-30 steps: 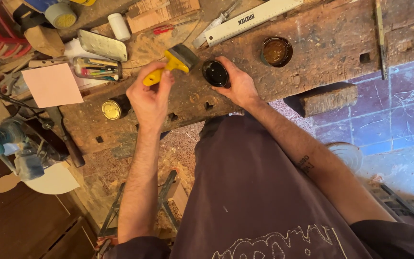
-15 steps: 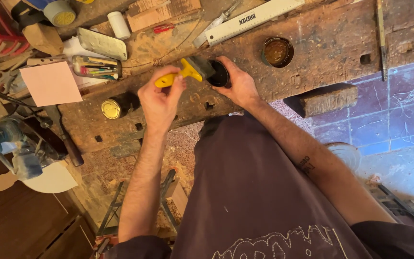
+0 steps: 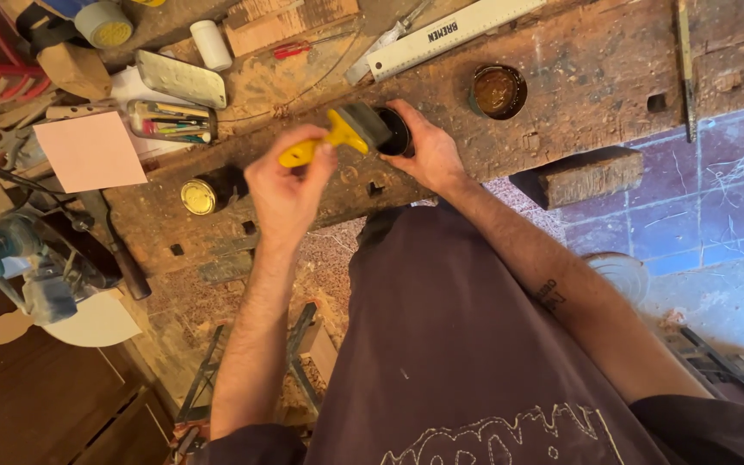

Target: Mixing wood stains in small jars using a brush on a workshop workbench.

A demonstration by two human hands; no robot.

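The worn wooden counter (image 3: 596, 77) runs across the top, its near edge just beyond the person's body. At that edge sits a small dark jar (image 3: 395, 131), the left hand (image 3: 428, 155) wrapped around its side. Beside it, the right hand (image 3: 286, 185) pinches a yellow-handled brush (image 3: 337, 138), bristles at the jar's mouth. Right of the jar an open tin (image 3: 497, 90) stands apart, bare wood between.

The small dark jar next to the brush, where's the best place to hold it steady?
Probably by its side wall, from the right, as the right hand does now. The dark jar stands upright with its mouth open, and the brush in the left hand comes in from the left, so the top stays free.
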